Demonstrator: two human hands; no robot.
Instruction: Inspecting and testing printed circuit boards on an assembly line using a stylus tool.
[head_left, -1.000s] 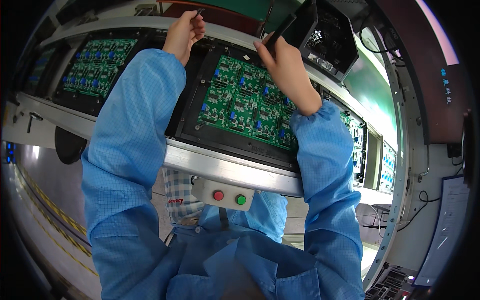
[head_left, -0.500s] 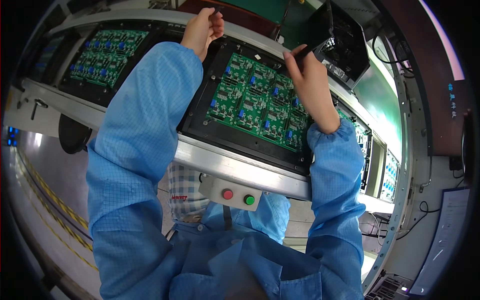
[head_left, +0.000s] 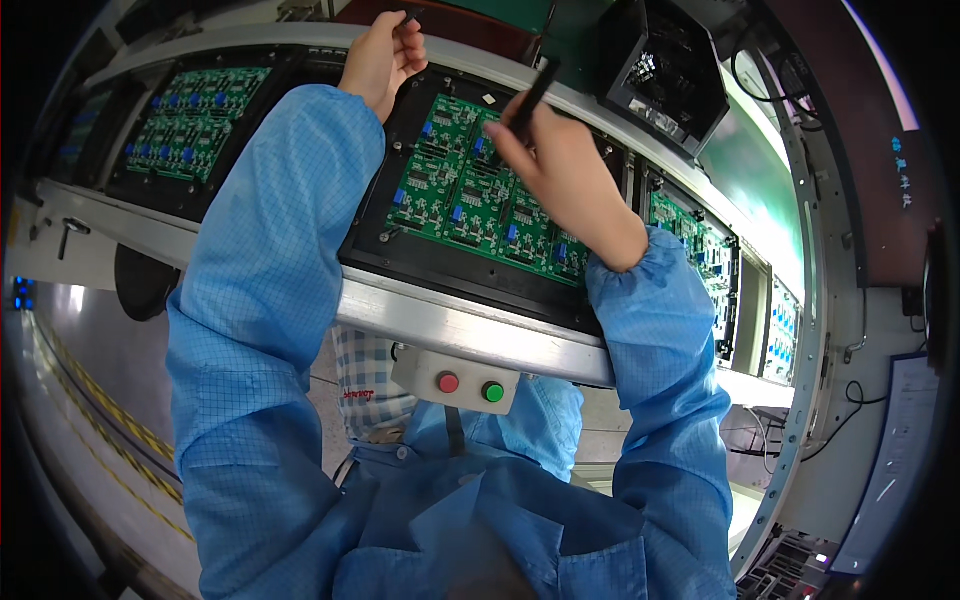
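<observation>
A panel of green circuit boards (head_left: 425, 205) with blue components lies in a black carrier frame (head_left: 480, 275) before me. Above its upper right part is my right hand (head_left: 570, 175), closed around a slim black stick-like tool (head_left: 541, 92) that points up and away. Whether it is a pen, brush or tweezers does not show. My left hand (head_left: 385, 65) is raised past the frame's far left corner. Its fingers are pinched on a thin dark tool (head_left: 411, 15), of which only a short end is visible. The right hand covers some of the boards.
On the left sits a second carrier of green boards (head_left: 190, 125); more boards (head_left: 690, 235) stand on the right. A metal rail (head_left: 460, 325) runs along the near edge, with a red and green button box (head_left: 450, 378) below. A black box-shaped device (head_left: 665, 75) stands far right.
My right hand has moved left from the panel's right edge to over its boards, carrying the black tool. My left hand keeps its hold, and the whole view has shifted slightly.
</observation>
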